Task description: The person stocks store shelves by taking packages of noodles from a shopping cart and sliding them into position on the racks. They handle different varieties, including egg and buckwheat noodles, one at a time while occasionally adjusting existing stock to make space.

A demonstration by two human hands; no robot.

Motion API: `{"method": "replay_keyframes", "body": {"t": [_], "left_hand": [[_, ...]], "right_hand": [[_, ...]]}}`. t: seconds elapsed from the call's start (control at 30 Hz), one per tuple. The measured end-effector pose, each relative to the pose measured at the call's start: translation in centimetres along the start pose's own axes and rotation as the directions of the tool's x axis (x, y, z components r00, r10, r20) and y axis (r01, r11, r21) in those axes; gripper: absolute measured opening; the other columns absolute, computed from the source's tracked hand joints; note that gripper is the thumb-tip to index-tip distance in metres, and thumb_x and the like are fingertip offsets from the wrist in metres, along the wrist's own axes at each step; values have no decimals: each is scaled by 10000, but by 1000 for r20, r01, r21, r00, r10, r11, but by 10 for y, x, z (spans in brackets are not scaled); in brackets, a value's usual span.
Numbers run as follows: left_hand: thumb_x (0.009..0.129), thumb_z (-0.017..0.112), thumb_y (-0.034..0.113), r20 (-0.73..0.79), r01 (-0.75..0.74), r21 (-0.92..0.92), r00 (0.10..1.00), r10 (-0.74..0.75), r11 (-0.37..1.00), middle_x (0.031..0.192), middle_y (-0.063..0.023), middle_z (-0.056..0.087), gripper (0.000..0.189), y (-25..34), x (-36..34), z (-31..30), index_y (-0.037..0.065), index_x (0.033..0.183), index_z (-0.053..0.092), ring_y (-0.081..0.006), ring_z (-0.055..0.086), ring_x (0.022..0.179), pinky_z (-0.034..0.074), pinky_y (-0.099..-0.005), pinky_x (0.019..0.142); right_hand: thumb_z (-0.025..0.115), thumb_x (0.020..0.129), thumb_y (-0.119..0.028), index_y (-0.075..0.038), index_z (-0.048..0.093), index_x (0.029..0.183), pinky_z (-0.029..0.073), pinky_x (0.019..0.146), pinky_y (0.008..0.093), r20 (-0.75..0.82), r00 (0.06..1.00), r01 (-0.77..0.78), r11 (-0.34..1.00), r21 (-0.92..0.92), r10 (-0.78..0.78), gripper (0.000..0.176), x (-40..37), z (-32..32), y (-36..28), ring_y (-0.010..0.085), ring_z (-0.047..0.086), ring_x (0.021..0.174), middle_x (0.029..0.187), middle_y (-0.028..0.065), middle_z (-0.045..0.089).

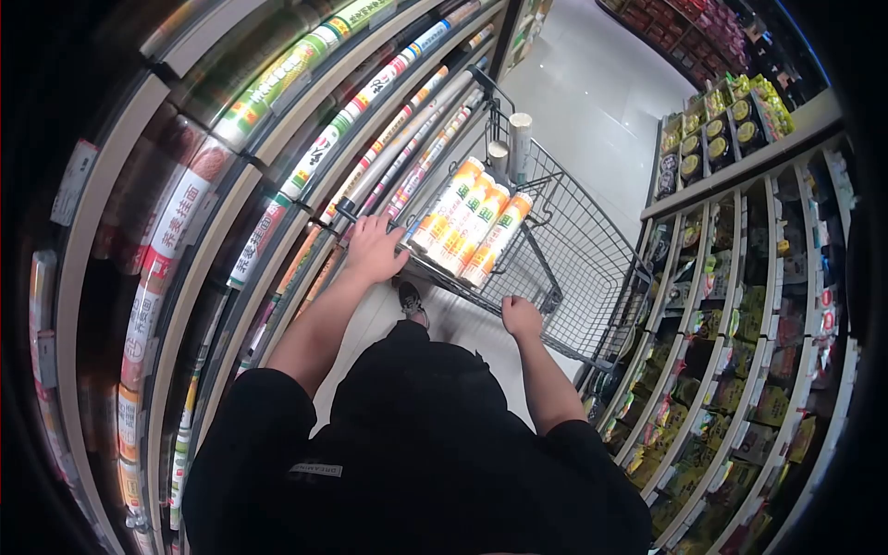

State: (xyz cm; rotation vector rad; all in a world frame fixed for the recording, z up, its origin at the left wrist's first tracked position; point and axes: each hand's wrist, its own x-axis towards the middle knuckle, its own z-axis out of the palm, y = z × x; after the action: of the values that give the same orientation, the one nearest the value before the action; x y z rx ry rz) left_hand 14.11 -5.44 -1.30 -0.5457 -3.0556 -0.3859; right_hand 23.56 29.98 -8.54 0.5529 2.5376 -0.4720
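Observation:
A wire shopping cart (592, 273) stands before me. Several cylindrical packs of dried noodles (476, 227), white and orange with green print, lie side by side in its near left part. My left hand (375, 250) rests at the cart's near left corner, its fingers stretched forward and slightly apart, beside the packs. Farther right, my right hand (521, 317) is closed around the cart's handle bar; the hand covers that stretch of the bar. Two upright cylinders, including a pale-topped roll (520, 148), stand at the cart's far left end.
Close on my left, shelves carry long paper-wrapped noodle packs (171, 227). Shelves of small bagged goods (731, 370) line the right side. Dark round-labelled packages (717, 139) sit on the display at the upper right. Pale tiled floor (592, 83) stretches ahead between the shelves.

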Motion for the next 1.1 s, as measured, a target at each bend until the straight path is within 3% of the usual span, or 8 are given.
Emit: {"method": "replay_keyframes", "body": {"t": [0.47,0.57,0.67,0.77,0.87,0.9,1.07,1.1], "left_hand": [[841,724,608,74,21,-18,997,-19,1000,1405,-219,534,620,-11,83,-13,84,1170,761,-360,445,1331,269,-520,1182],[834,700,674,4,34,27,999,-34,999,1252,-179,578,665,-9,99,-5,80,1121,782,-352,469,1243,280,-488,1127],[841,678,696,140,159,-5,978,-157,987,1285,-187,577,698,0,119,-7,76,1144,780,-359,457,1275,259,-523,1147],[869,628,725,220,243,53,943,-248,969,1472,-241,495,753,12,133,-10,91,1263,733,-373,381,1418,167,-613,1213],[852,664,712,154,211,16,965,-211,977,1496,-256,464,762,23,140,-8,83,1277,721,-390,346,1448,86,-663,1232],[838,691,698,124,200,26,971,-202,979,1489,-263,466,754,24,141,-3,79,1268,722,-392,342,1452,89,-656,1235],[817,754,631,113,280,-6,954,-278,960,1495,-242,466,708,27,144,5,72,1250,727,-367,303,1483,74,-608,1261],[817,754,627,95,292,-53,953,-287,955,1498,-249,463,702,25,143,12,72,1245,730,-370,304,1484,73,-601,1265]], "right_hand": [[406,973,-461,-69,746,1193,500,1040,530,75,997,0,1000,24,-2,563,73,-31,-20,435,673,1171,1191,273,719],[409,966,-453,-59,745,1163,506,1026,531,50,999,-10,1000,13,10,554,83,-38,-27,434,662,1180,1199,275,712],[446,971,-410,-30,736,1094,524,959,527,-46,994,101,995,-1,-101,493,94,-37,-20,436,672,1091,1124,257,715],[546,947,-295,-24,709,937,541,828,505,-294,876,383,922,-59,-383,315,103,-31,-12,415,675,913,968,207,692],[655,861,-88,-52,601,770,515,667,452,-561,525,696,702,-149,-640,112,82,-82,-69,339,627,769,803,137,600],[648,831,-104,-43,586,777,504,647,458,-579,442,773,618,-143,-686,102,85,-102,-93,337,623,772,792,125,590],[637,928,-218,-34,643,1125,499,908,483,-629,510,762,648,13,-586,270,181,-157,-206,387,611,1066,1097,184,644],[626,948,-263,-34,625,1184,481,956,491,-572,590,709,705,29,-570,329,197,-158,-219,402,595,1117,1159,200,629]]}}
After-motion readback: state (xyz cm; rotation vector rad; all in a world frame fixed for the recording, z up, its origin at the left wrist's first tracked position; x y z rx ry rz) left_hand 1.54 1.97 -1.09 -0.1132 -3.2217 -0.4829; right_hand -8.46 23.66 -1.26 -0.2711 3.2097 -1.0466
